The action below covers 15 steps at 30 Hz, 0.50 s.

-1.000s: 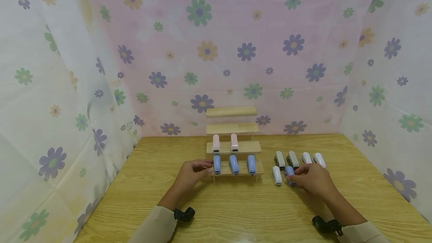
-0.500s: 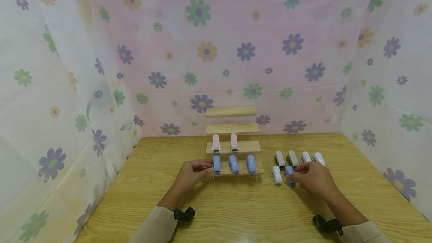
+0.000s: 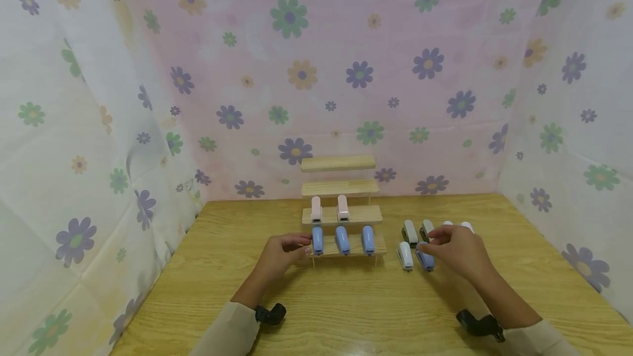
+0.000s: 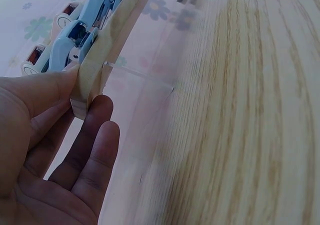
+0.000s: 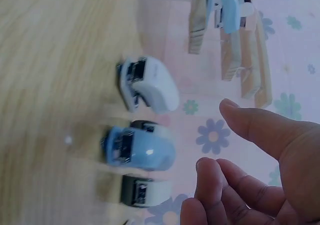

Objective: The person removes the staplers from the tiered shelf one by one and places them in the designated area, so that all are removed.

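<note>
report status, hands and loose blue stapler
Left hand holding bottom shelf. Right hand empty, near loose blue stapler. White stapler between it and shelf.

Left fingers (image 3: 295, 239) at stand (image 3: 341, 188), right fingers (image 3: 439, 232) near rightmost blue stapler (image 3: 426, 261)

Staplers (image 3: 342, 239) on a tiered stand (image 3: 338, 163), more on the table (image 3: 316, 312) to its right.
Three line the nearest shelf (image 3: 355, 247); two sit on the left and middle of the shelf behind (image 3: 366, 215). On the table, two form a near row, four a far row. The left hand (image 3: 281, 254) is at the nearest shelf's left end, the right hand (image 3: 460, 252) at the near row's right end.
</note>
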{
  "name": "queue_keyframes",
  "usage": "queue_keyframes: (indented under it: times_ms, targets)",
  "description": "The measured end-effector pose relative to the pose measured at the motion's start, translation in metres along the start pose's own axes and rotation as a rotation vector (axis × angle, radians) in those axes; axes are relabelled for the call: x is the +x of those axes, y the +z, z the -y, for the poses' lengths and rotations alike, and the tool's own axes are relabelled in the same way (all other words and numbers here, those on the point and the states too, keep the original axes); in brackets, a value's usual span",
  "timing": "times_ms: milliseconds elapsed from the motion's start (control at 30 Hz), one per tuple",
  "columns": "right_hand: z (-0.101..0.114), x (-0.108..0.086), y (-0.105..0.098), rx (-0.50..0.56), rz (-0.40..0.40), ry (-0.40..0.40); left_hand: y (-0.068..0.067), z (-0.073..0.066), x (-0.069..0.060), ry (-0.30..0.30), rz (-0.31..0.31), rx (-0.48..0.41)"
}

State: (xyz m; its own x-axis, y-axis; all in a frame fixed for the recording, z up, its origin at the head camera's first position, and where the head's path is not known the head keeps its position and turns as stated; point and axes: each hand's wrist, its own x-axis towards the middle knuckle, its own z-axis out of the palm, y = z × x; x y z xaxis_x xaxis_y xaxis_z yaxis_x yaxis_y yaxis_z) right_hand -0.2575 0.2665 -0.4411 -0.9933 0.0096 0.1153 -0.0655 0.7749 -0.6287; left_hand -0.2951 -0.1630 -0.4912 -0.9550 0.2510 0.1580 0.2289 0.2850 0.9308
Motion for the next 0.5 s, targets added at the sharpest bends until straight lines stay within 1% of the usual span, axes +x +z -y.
queue_keyframes:
  times_ms: [200,500]
  targets:
    - [0.014,0.003,-0.001,0.032,-0.008,-0.022,0.000,0.000,0.000,-0.012,-0.006,-0.012]
    - [0.033,0.016,0.001,0.039,-0.034,-0.044,0.000,0.002,0.001,0.005,-0.001,-0.002]
